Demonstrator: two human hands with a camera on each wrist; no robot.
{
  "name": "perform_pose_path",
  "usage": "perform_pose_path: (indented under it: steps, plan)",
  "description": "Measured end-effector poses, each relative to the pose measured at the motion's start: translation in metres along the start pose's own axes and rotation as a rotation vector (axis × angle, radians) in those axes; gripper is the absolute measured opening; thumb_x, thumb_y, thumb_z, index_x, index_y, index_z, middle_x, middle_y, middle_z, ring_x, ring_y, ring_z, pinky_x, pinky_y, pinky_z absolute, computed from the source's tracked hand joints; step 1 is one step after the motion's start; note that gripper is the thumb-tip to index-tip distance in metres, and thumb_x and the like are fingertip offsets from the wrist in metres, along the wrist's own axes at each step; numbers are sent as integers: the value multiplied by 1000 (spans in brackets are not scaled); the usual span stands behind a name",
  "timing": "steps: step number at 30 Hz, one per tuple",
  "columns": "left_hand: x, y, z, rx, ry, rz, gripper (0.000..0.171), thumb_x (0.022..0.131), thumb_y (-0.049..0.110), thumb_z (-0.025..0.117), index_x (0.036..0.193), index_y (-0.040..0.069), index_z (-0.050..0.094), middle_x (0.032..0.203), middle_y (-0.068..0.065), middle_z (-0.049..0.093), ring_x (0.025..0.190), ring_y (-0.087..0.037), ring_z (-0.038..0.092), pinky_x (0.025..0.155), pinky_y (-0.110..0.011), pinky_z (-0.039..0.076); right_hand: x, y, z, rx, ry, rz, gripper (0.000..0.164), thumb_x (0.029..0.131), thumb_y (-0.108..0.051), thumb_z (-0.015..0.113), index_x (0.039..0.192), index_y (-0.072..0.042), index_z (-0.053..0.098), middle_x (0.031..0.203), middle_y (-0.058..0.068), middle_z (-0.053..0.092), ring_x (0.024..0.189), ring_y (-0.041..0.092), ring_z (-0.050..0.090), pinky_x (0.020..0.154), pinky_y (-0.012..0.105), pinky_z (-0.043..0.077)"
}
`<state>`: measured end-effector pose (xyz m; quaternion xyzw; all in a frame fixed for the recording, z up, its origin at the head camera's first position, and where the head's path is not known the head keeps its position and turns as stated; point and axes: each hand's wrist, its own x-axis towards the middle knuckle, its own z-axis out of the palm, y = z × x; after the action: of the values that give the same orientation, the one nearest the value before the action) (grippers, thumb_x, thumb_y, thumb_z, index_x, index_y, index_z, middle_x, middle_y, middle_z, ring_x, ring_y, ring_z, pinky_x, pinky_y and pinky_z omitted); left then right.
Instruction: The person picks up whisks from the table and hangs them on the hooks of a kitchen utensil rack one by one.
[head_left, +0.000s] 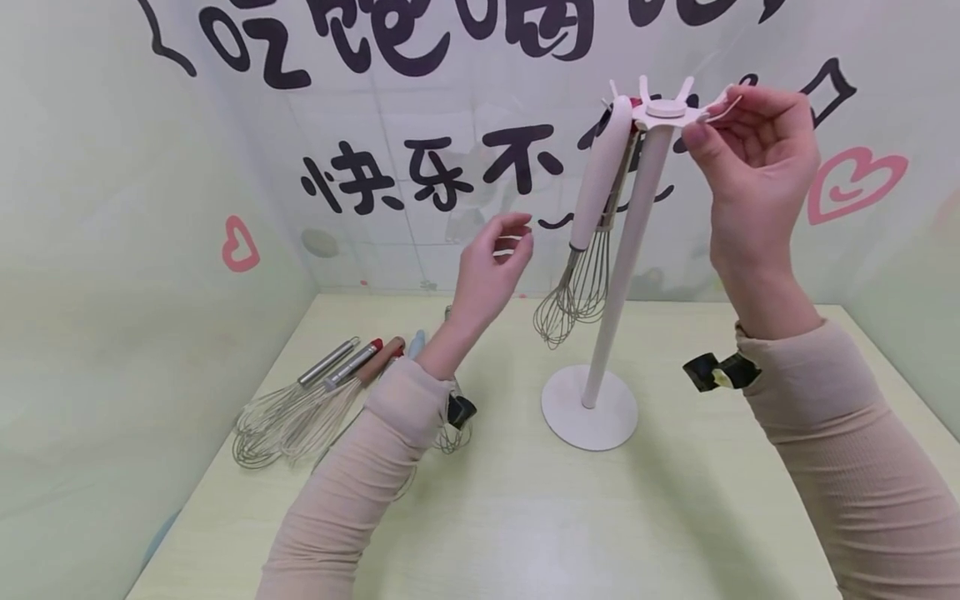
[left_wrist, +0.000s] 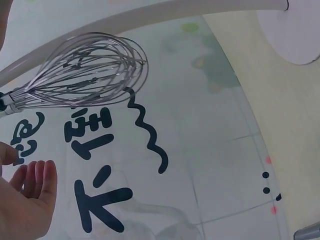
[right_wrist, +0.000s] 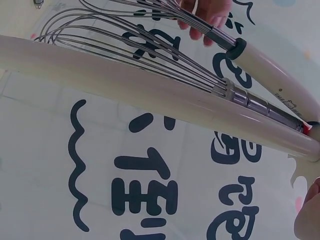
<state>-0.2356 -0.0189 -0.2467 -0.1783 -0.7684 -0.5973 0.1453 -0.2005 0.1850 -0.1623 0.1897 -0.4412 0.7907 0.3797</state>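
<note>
A white stand (head_left: 626, 250) with a round base rises from the table, its top ringed with hooks. My right hand (head_left: 765, 167) pinches one of those hooks between thumb and fingers. Two whisks hang on the stand's left side: one with a white handle (head_left: 603, 167) and, behind it, one with a metal handle (right_wrist: 265, 107) and a red end. My left hand (head_left: 491, 262) is in the air left of the whisks, fingers loosely curled and holding nothing. In the left wrist view, the wires of a hanging whisk (left_wrist: 90, 70) lie above that hand, apart from it.
Several whisks lie on the table at left, among them a metal-handled one (head_left: 327, 361), a brown-handled one (head_left: 381, 360) and a light blue handle (head_left: 417, 343). My left forearm partly hides them. A printed sheet (head_left: 420, 167) with black characters stands behind the table (head_left: 510, 533).
</note>
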Motion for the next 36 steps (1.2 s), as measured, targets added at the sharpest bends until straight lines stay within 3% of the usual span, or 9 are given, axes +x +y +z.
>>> perform_pose_path:
  steps: [7,13,30,36]
  plan:
    - [1,-21,-11,37,21,-84,31,95,12,53,124,3,58,118,-16,63,103,-24,60,93,-31,53,1,-1,1,0,7,0,42,61,6,84,95,3,59,87,11,62,83,19,59,78,21,51]
    - [-1,-38,-19,65,13,-147,32,95,12,51,126,3,56,119,-14,61,105,-25,59,95,-32,53,0,-4,3,-11,13,-4,36,66,10,80,94,2,59,85,11,62,82,19,59,78,21,52]
    - [-7,-80,-42,182,40,-268,35,95,13,49,128,4,55,123,-16,60,113,-28,58,95,-39,52,-7,-3,12,-68,16,-44,37,64,14,76,91,0,55,84,8,57,80,17,56,78,20,50]
    - [-9,-93,-48,202,44,-321,36,95,12,48,130,3,53,124,-16,59,116,-29,57,97,-38,52,-7,0,12,-84,7,-56,40,63,10,81,91,-1,55,85,7,58,80,16,56,79,20,50]
